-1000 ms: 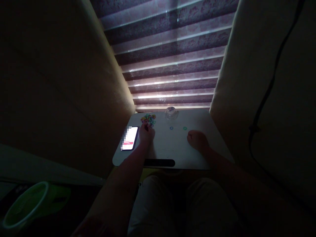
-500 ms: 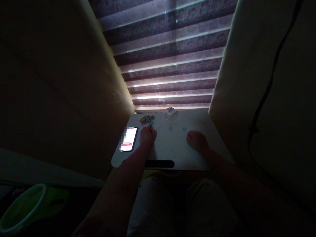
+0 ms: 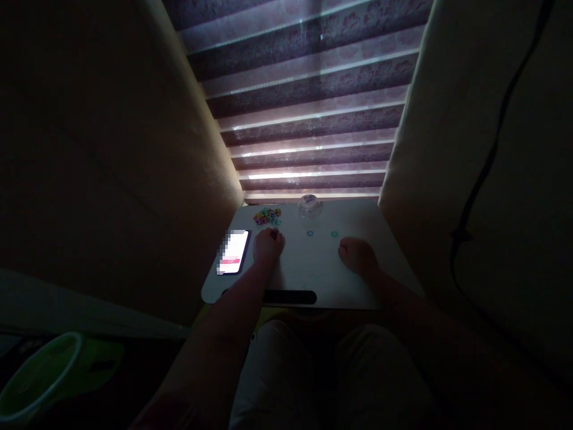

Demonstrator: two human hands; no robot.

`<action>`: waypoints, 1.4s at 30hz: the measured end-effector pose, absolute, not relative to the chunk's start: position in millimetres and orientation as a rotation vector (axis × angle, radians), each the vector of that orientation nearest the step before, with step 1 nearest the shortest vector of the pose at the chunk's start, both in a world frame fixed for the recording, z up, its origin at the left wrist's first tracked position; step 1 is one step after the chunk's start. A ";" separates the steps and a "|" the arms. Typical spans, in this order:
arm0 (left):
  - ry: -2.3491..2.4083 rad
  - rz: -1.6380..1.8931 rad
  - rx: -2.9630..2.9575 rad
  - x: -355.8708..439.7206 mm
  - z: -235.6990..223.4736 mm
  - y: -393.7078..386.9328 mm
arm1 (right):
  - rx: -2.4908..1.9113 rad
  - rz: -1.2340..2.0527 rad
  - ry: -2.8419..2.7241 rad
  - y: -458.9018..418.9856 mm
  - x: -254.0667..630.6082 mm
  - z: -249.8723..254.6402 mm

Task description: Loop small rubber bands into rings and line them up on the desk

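A small white lap table (image 3: 313, 272) stands over my knees in dim light. My left hand (image 3: 267, 246) rests on it with fingers curled in, just in front of a heap of small coloured rings (image 3: 267, 215); something tiny and dark shows at its fingertips, too small to name. My right hand (image 3: 357, 255) lies on the table as a loose fist, with nothing visible in it. Two single rings lie between the hands and the far edge: a blue ring (image 3: 310, 233) and a green ring (image 3: 333, 234). A small clear glass bowl (image 3: 310, 206) sits at the far edge.
A lit phone (image 3: 233, 252) lies at the table's left edge beside my left hand. A dark slot (image 3: 289, 297) runs along the near edge. Cushioned walls rise on both sides, blinds behind. A green bowl (image 3: 40, 376) sits low at the left. A black cable (image 3: 487, 161) hangs at right.
My left hand has drawn back from the heap of rings toward me, fingers curled. The right hand has stayed still.
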State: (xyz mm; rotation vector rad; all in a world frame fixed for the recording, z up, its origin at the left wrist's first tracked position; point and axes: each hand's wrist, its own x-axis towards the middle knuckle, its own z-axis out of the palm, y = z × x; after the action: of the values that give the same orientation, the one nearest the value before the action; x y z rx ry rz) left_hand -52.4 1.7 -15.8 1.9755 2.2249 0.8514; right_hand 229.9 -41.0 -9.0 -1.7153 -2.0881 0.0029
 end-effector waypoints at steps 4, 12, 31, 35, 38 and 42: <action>2.251 0.815 1.921 -52.3 -15.0 2.5 | -1.722 -0.001 -2.076 -42.2 229.5 -8.3; 2.277 0.853 1.909 -52.7 -15.7 2.8 | -1.701 -0.001 -2.091 -41.9 229.7 -7.8; 2.325 0.768 1.878 -47.6 -5.8 -3.1 | -1.687 0.006 -2.068 -39.2 230.3 -12.5; 2.310 0.779 1.828 -47.9 -5.8 -2.7 | -1.690 -0.003 -2.075 -40.4 230.4 -10.3; 2.278 0.773 1.854 -48.4 -5.9 -2.8 | -1.693 -0.005 -2.079 -41.6 230.2 -8.3; 2.265 0.770 1.896 -47.7 -5.6 -2.8 | -1.709 -0.005 -2.086 -41.8 229.6 -7.6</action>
State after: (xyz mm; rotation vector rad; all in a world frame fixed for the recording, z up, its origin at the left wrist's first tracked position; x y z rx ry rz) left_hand -47.7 -2.8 -5.6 1.8958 2.2646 0.7695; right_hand 229.6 -41.8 -7.6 -1.7089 -2.0863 -0.0054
